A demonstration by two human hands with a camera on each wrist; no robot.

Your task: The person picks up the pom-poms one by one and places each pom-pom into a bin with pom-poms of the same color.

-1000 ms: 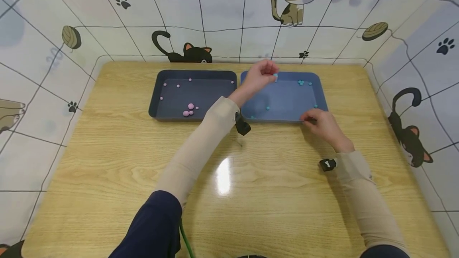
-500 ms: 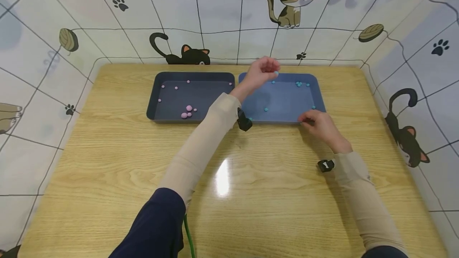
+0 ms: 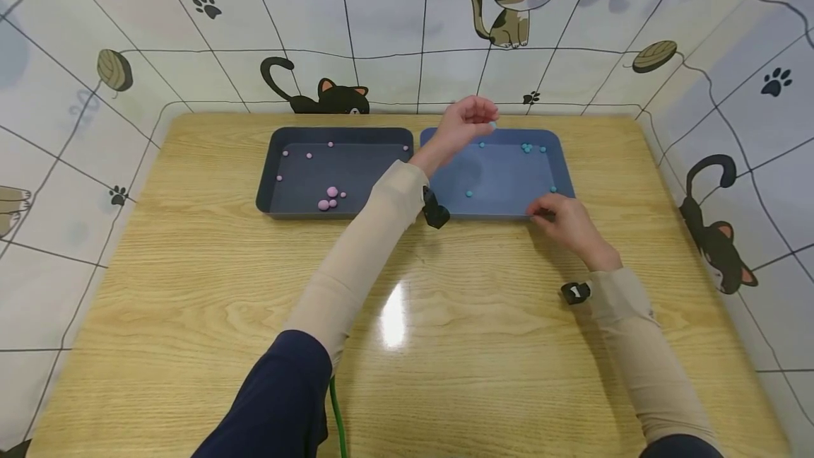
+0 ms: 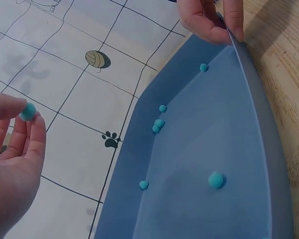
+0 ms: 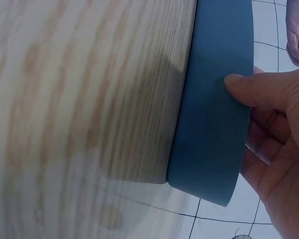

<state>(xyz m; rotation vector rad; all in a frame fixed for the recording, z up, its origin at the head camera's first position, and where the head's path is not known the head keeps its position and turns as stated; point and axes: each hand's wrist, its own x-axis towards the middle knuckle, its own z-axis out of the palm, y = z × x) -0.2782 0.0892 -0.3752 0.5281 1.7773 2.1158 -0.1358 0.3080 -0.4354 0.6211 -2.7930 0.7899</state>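
My left hand (image 3: 459, 131) is raised over the back left of the blue tray (image 3: 509, 172). Between its thumb and fingers it pinches a small turquoise ball (image 4: 27, 112), clear of the tray. My right hand (image 3: 566, 223) grips the tray's front wall near the right corner, thumb (image 5: 244, 87) on the outside and fingers inside the rim. Inside the blue tray lie several turquoise balls, one of them alone near the front (image 4: 216, 180) and a cluster by the back wall (image 4: 158, 124).
A dark grey tray (image 3: 305, 186) stands left of the blue one, with several pink balls (image 3: 332, 192) of different sizes in it. Both trays sit on a wooden table (image 3: 242, 302) against a cat-patterned wall (image 3: 394, 34). A green cable (image 3: 337, 415) runs beside the left sleeve.
My left hand has risen slightly with the turquoise ball. The right hand keeps its grip on the tray's front wall. The whole view has shifted a little.
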